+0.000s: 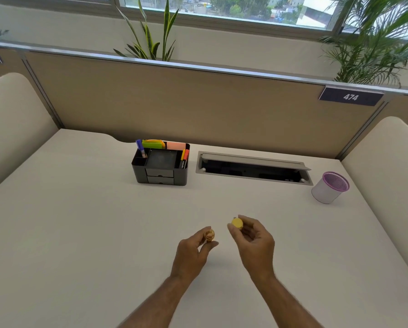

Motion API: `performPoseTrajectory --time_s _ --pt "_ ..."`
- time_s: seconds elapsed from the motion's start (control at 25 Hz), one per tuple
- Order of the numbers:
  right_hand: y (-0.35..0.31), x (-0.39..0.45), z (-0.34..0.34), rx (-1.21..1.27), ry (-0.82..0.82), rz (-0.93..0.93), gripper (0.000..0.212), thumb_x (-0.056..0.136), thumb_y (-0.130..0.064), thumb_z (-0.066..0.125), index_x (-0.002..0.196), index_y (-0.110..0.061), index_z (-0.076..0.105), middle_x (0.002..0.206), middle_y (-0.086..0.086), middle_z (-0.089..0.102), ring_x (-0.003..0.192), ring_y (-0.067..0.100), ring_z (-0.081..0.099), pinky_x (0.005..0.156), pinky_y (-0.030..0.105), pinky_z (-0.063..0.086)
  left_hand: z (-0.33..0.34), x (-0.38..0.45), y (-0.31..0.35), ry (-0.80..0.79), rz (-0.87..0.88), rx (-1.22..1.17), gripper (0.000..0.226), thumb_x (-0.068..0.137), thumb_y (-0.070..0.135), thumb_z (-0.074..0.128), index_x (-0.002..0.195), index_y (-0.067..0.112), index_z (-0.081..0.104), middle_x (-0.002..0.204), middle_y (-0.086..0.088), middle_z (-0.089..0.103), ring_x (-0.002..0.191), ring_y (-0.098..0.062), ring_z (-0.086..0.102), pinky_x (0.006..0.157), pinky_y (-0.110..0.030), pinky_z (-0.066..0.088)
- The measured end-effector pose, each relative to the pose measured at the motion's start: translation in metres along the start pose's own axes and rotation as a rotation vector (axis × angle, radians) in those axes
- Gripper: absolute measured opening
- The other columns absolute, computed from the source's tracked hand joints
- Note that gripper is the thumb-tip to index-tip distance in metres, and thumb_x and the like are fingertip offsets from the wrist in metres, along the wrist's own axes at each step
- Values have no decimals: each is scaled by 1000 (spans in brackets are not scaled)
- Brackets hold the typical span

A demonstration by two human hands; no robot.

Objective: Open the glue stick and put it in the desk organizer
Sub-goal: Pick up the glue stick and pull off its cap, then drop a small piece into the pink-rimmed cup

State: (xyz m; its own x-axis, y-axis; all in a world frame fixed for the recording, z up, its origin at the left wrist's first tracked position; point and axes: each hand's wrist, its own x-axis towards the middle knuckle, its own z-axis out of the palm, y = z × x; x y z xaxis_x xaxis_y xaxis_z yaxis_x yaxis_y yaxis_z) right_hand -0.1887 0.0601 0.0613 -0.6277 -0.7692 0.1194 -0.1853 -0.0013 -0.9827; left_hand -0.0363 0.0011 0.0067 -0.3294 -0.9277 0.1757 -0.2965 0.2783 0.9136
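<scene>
Over desk (79, 233), glue stick (209, 235) in left grip (193, 254)

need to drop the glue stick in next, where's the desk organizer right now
In the head view the black desk organizer stands left of centre at the desk's far edge, beside the open cable tray, well beyond both hands.

Matt, smooth desk top (79, 221); glossy black plastic desk organizer (160, 172); fine mesh pen cup (329, 188); brushed metal cable tray (253, 168); smooth yellow plastic cap (237, 223)
</scene>
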Motion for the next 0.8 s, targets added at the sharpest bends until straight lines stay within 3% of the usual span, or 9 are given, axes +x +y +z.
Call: performPoseTrajectory --time_s 0.12,0.24,0.4,0.6,0.8 --pt "14 1 -1 -256 -60 52 31 74 -22 88 102 -25 76 87 -13 75 81 6 72 77 22 60 0 0 -4 -1 -27 8 39 81 27 79 117 19 68 106 15 72 99 4 66 87 -14 52" --pt "31 2 -1 -615 -232 40 37 76 -34 85 107 -16 74 93 -1 72 85 14 67 80 29 55 1 1 -6 -6 -33 8 34 80 26 80 112 22 69 95 21 72 93 5 67 83 -14 53" --pt "43 3 1 -872 -404 105 29 78 -36 79 98 -19 64 92 0 72 84 18 64 75 33 55 2 2 -7 -26 -33 10 32 80 24 81 110 25 68 92 21 72 92 5 67 83 -13 52" --pt "52 5 5 -912 -480 180 38 71 -43 82 92 -14 68 89 2 72 82 19 65 72 33 52 2 2 -10 -67 -52 18 36 82 25 80 109 38 61 99 36 68 97 5 66 84 -10 50" --pt "57 6 3 -857 -511 175 47 66 -46 87 95 -15 68 89 2 71 81 18 64 70 31 51 4 2 -9 -79 -57 48 38 82 29 79 112 39 59 95 43 65 98 8 65 85 -13 52"
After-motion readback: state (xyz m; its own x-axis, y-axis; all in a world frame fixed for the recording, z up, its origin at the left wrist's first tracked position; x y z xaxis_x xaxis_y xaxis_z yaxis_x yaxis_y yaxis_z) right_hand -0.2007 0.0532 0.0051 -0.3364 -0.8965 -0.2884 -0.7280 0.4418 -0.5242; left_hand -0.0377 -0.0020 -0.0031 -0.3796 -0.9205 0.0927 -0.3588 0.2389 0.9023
